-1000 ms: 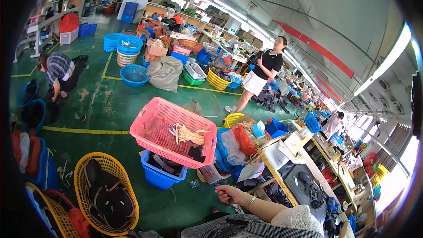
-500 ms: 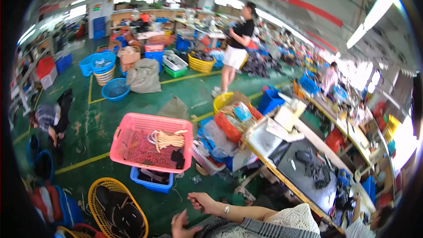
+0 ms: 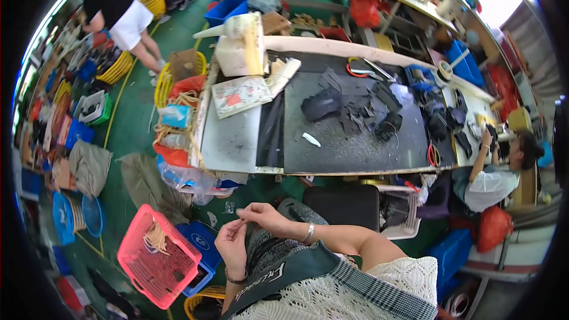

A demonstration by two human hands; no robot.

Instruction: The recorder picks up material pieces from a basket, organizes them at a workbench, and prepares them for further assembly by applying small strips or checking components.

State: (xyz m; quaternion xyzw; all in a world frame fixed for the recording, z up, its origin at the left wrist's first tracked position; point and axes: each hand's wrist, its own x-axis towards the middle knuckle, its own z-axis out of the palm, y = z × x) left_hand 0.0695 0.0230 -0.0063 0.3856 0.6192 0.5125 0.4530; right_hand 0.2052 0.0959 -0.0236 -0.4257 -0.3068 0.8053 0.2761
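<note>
My left hand (image 3: 232, 248) and my right hand (image 3: 265, 216) meet at the fingertips in front of my body, over the floor short of the worktable (image 3: 232, 142). Both are closed in a pinch; whatever lies between the fingers, if anything, is too small to make out. A bracelet circles each wrist. On the table's black mat, dark cut pieces (image 3: 361, 106) lie heaped, with a small white tool (image 3: 311, 140) nearer the front edge. Red-handled scissors (image 3: 434, 155) rest at the table's right.
A black stool seat (image 3: 341, 207) and a pale crate (image 3: 400, 229) stand below the table's front edge. To my left is a pink basket (image 3: 169, 266) over a blue bin (image 3: 204, 246). One person (image 3: 112, 9) walks far left; another (image 3: 498, 172) sits at the table's right end.
The view has swung right, so the worktable now spreads out ahead. My hands, apart before with the left one's fingers spread, have come together at the fingertips.
</note>
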